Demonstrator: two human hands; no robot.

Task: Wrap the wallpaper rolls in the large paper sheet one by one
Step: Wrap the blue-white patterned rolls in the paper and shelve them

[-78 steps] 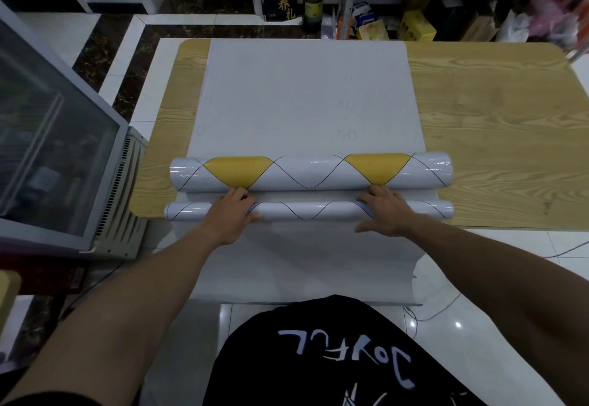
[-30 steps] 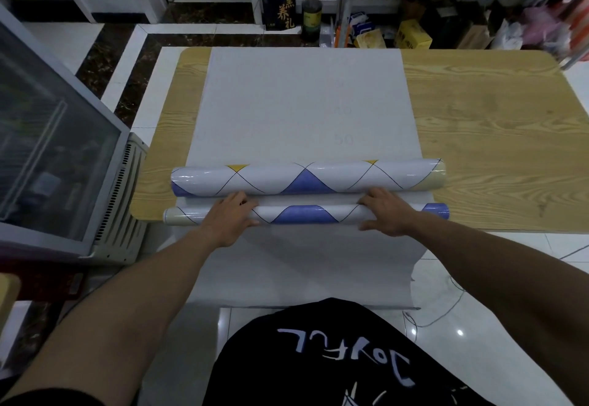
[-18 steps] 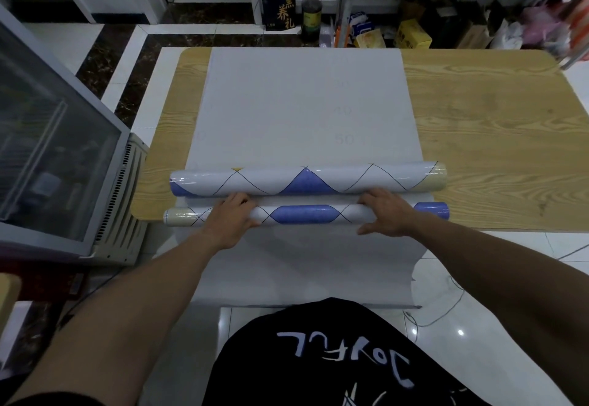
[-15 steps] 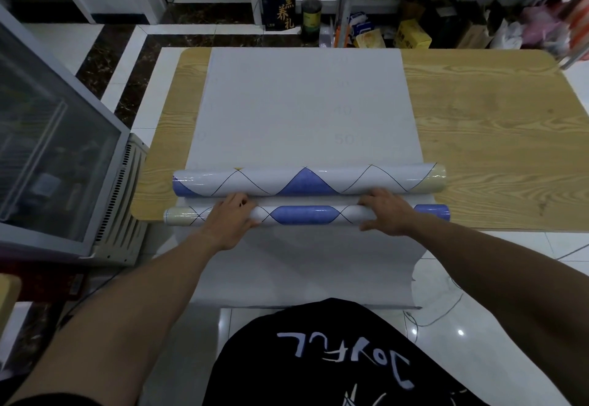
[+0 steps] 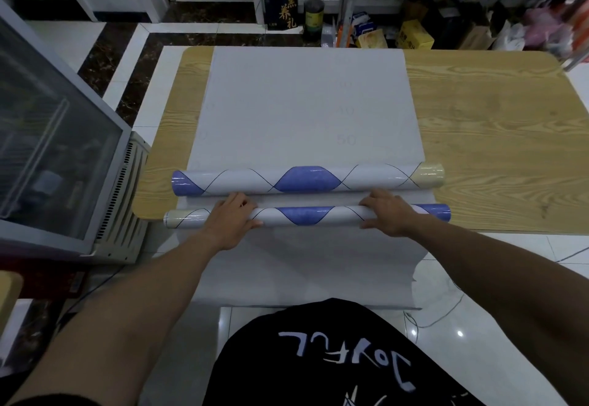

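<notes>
Nearest is the person's black shirt [image 5: 344, 358] with white lettering, and just beyond it the loose end of the large paper sheet [image 5: 306, 103] hangs over the near edge of the bench [image 5: 494, 150]. On that edge, lying crosswise on the sheet, is the thin roll [image 5: 306, 216], white with blue diamonds, its two ends poking out past the sheet's sides. The left hand [image 5: 229, 221] and the right hand [image 5: 387, 214] sit on it well apart, left and right of its middle. Each grip is wrapped round the roll, thumb on the near side and fingers curled over the top. Just beyond, parallel and slightly apart, lies the thick roll [image 5: 306, 179], also on the sheet. The sheet runs on flat to the bench's far edge. A glass-fronted cabinet [image 5: 47, 150] stands to the left, and boxes [image 5: 414, 36] sit on the floor beyond.
</notes>
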